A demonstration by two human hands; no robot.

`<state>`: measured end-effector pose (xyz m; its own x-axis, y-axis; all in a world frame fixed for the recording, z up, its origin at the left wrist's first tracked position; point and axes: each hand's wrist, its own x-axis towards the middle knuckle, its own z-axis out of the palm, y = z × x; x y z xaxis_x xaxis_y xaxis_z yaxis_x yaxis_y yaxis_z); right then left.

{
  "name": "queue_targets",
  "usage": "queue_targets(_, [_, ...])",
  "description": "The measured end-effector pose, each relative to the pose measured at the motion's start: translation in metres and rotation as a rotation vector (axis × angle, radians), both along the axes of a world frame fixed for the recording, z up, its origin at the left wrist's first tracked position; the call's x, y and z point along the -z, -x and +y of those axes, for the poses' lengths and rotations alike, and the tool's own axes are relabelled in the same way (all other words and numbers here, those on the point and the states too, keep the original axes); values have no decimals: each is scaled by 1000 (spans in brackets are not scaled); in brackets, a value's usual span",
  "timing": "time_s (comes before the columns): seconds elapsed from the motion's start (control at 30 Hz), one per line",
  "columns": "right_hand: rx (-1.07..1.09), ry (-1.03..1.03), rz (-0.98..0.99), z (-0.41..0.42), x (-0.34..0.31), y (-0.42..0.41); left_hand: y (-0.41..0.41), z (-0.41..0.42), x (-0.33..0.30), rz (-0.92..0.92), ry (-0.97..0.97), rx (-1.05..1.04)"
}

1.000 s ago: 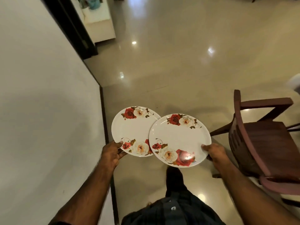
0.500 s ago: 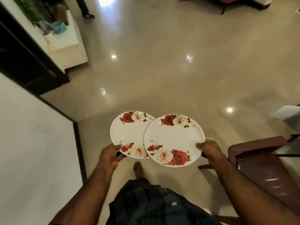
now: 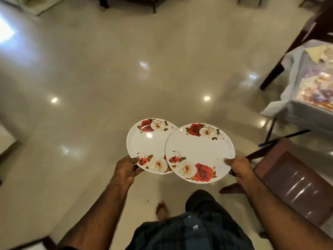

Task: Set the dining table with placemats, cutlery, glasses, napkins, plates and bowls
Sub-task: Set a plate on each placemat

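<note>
Your left grip [image 3: 127,167] is clamped on the near rim of the left plate [image 3: 146,145], thumb laid on top of the rim beside the small red rose and the other fingers curled under it. Your right grip [image 3: 239,167] is clamped on the near right rim of the right plate [image 3: 198,152] in the same way, thumb on top, fingers below. Both plates are white and round, each printed with red and cream roses at the far edge and again at the near edge, and you hold them roughly level in front of your waist, above the floor. The right plate's left edge lies over the right edge of the left plate, so the two overlap; whether they actually touch there you cannot tell. Below the plates you see your dark checked garment [image 3: 189,233] and one bare foot [image 3: 162,211] on the glossy pale tiled floor [image 3: 108,78], which shows several bright reflections of lights. Just to the right of your right forearm stands a dark reddish wooden chair [image 3: 295,186]. Farther right, at the frame's edge, is the corner of the desk [image 3: 310,98], covered with a pale cloth under a clear sheet, with a floral placemat [image 3: 319,91] lying on it; the plates are well apart from it.
</note>
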<state>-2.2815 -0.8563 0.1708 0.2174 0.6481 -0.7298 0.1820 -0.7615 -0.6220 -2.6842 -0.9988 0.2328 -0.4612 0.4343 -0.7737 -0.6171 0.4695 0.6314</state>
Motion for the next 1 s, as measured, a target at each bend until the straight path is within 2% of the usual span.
queue_targets(0.13, [167, -4, 53, 55, 14, -21, 3, 121, 4, 22, 5, 129])
queue_targets(0.37, [412, -5, 173, 182, 15, -62, -43, 321, 8, 4, 13, 286])
queue_targets(0.67, [588, -131, 161, 338, -38, -145, -128, 563, -17, -88, -113, 489])
queue_targets(0.87, [903, -274, 157, 402, -62, -197, -207, 756, -23, -221, -241, 726])
queue_targets(1.0, [1153, -336, 143, 424, -78, -220, -279, 852, -52, -299, -293, 905])
